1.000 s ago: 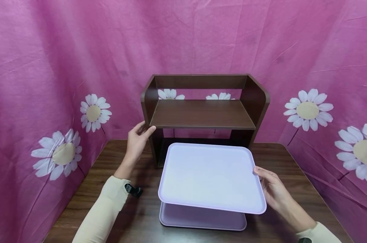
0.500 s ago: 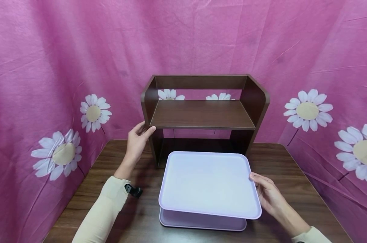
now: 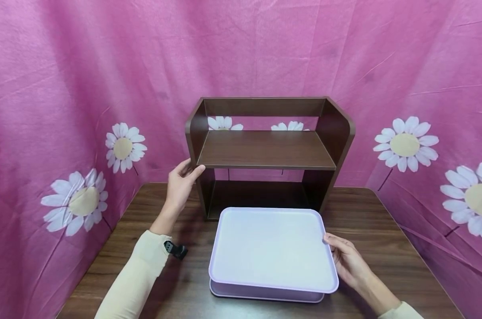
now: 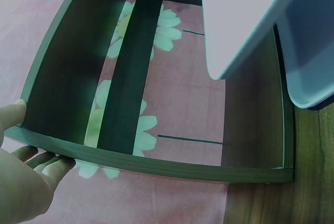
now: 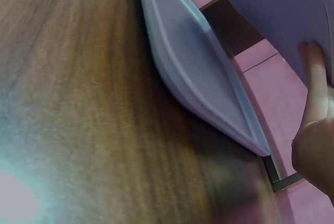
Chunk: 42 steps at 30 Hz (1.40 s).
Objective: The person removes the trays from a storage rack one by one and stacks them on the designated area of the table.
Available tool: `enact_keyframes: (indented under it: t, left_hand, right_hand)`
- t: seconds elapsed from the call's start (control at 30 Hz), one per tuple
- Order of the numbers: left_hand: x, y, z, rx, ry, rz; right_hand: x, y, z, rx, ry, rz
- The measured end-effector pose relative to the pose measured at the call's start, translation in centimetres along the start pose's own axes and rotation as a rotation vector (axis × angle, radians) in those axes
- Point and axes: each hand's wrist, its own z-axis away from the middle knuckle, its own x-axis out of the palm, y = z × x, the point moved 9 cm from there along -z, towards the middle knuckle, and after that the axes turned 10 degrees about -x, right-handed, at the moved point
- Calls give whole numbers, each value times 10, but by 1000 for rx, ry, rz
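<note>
My right hand (image 3: 350,261) pinches the right edge of a pale lilac tray (image 3: 273,248), thumb on top and fingers beneath. The tray hangs just above a second lilac tray (image 3: 266,292) that lies on the table; a gap between the two shows in the right wrist view, where the lower tray (image 5: 203,72) is seen from the side. My left hand (image 3: 180,184) grips the left side panel of a dark brown two-tier shelf (image 3: 265,150), thumb at the front edge. In the left wrist view, the fingers (image 4: 57,169) lie along the panel's outer side.
The shelf stands towards the back of a wood-grain table (image 3: 368,230). Behind and on both sides hangs a pink curtain (image 3: 265,48) printed with white daisies. A small black device (image 3: 176,250) sits at the left wrist.
The held tray has come down and towards me, drawing closer over the lower tray. My right hand has moved left and nearer with it. The left hand stays on the shelf.
</note>
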Motion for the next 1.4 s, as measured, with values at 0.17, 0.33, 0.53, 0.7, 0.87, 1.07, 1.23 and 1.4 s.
enact_keyframes:
  t: [0.17, 0.33, 0.53, 0.7, 0.87, 1.07, 1.23, 1.4]
  left_hand:
    - [1, -1, 0, 0, -3, -1]
    - [0, -2, -1, -6, -6, -1]
    - [0, -1, -1, -14, -9, -1]
    - [0, -1, -1, -6, -8, -1]
    - [0, 0, -1, -6, -9, -1]
    - [0, 1, -1, -6, -5, 7]
    - [0, -1, -1, -9, -5, 14]
    - [1, -1, -1, -8, -13, 20]
  right_hand:
    - [-4, 8, 2, 15, 8, -4]
    - [-9, 16, 4, 34, 35, -10]
    - [-14, 24, 5, 50, 54, 9]
    - [-17, 29, 5, 48, 70, 37]
    - [-20, 33, 4, 61, 76, 66]
    - [-23, 37, 2, 88, 76, 95]
    - [-24, 39, 2, 114, 77, 119]
    - [-25, 41, 5, 139, 77, 176]
